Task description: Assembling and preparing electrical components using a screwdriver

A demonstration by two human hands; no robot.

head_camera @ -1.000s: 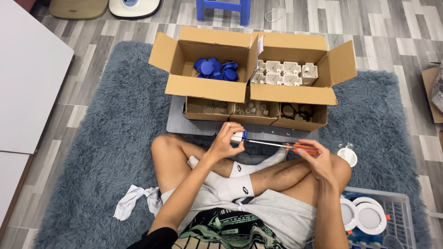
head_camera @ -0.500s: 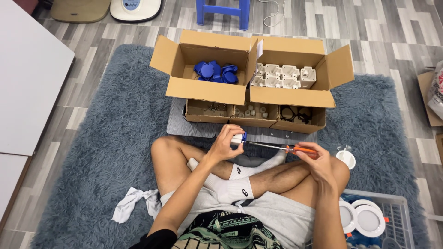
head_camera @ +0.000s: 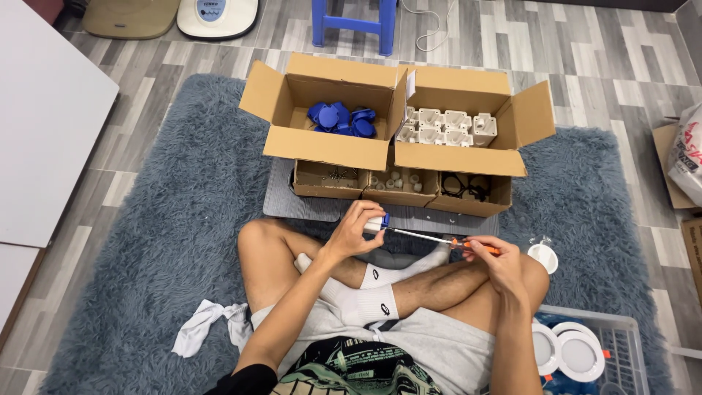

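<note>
My left hand (head_camera: 356, 228) grips a small white and blue plastic part (head_camera: 378, 222) above my crossed legs. My right hand (head_camera: 496, 262) holds an orange-handled screwdriver (head_camera: 439, 240) whose thin metal shaft runs left and meets the part. Straight ahead stand two open cardboard boxes: the left box (head_camera: 329, 146) holds several blue plastic pieces (head_camera: 341, 119), the right box (head_camera: 457, 157) holds several white plastic pieces (head_camera: 447, 128).
Three low trays (head_camera: 398, 189) with screws, small white bits and black rings sit in front of the boxes on a grey board (head_camera: 307, 207). A clear basket (head_camera: 618, 344) with round white discs is at my right. A white cloth (head_camera: 205, 325) lies on the blue-grey rug.
Both hands stay on the part and the screwdriver; my right hand has shifted slightly on the handle. Nothing else has moved.
</note>
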